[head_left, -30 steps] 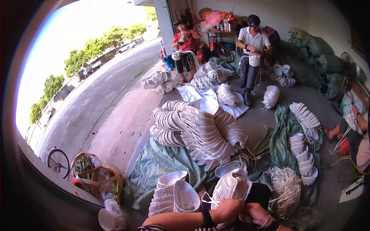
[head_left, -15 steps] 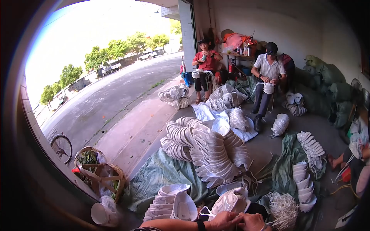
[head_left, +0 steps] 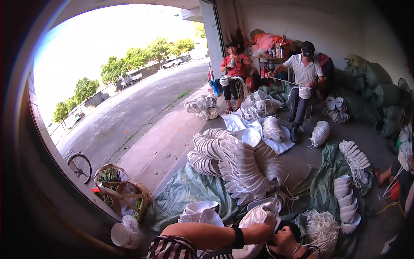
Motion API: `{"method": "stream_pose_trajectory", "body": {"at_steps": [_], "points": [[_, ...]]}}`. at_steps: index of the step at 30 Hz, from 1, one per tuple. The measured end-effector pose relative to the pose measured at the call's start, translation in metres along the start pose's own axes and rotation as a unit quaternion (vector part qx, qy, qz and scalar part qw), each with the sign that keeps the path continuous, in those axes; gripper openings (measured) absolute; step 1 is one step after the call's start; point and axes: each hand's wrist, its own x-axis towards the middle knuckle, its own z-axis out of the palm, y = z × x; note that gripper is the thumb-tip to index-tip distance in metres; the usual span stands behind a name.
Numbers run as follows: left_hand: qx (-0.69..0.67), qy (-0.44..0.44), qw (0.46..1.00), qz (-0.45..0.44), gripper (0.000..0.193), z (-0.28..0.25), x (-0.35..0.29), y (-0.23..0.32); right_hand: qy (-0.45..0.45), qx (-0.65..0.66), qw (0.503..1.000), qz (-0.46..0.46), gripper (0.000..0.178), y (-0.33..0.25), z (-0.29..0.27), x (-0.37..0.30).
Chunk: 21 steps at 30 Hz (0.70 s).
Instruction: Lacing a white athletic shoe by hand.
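A white shoe upper (head_left: 258, 212) stands low in front of me, its opening toward my right. My left forearm crosses from the left, and my left hand (head_left: 261, 232) lies against the upper near its opening; its fingers are mostly hidden. Close beside it, my right hand (head_left: 284, 242) is closed with curled fingers at a dark object; what it grips is hidden. A white lace hangs below the hands. Left of the upper, partly covered by my arm, are nested white shoe uppers (head_left: 199, 208). On the right lies a tangled heap of white laces (head_left: 321, 228).
Ahead rises a large pile of stacked uppers (head_left: 237, 162) on a green tarp (head_left: 183, 194). More uppers (head_left: 345, 200) stand at right. A basket (head_left: 125, 190) and a white bucket (head_left: 123, 235) are at left. Two seated people (head_left: 236, 67) (head_left: 304, 71) work farther back; another person's limbs show at right.
My hands have moved from together in front of the upper to its opening, my left forearm rising across it. The far-right seated person has stretched one arm out, pulling a strand.
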Motion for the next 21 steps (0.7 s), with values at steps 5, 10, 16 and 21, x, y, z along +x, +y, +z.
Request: {"method": "stream_pose_trajectory", "body": {"at_steps": [5, 10, 16, 21], "points": [[-0.027, -0.073, 0.997, 0.008, 0.012, -0.014, 0.009, 0.003, -0.038, -0.011, 0.999, -0.008, 0.027, 0.002, 0.002, -0.003], [0.097, -0.166, 0.980, 0.059, 0.014, -0.023, 0.014, 0.013, -0.050, 0.019, 0.998, -0.039, 0.028, -0.002, -0.001, 0.007], [0.151, -0.169, 0.964, 0.140, 0.013, -0.007, 0.025, -0.013, -0.029, -0.003, 0.999, -0.038, 0.026, -0.004, 0.000, 0.006], [0.105, -0.106, 0.984, 0.099, 0.011, 0.011, 0.024, -0.019, -0.011, -0.004, 0.999, -0.052, 0.023, -0.004, -0.001, 0.009]]}}
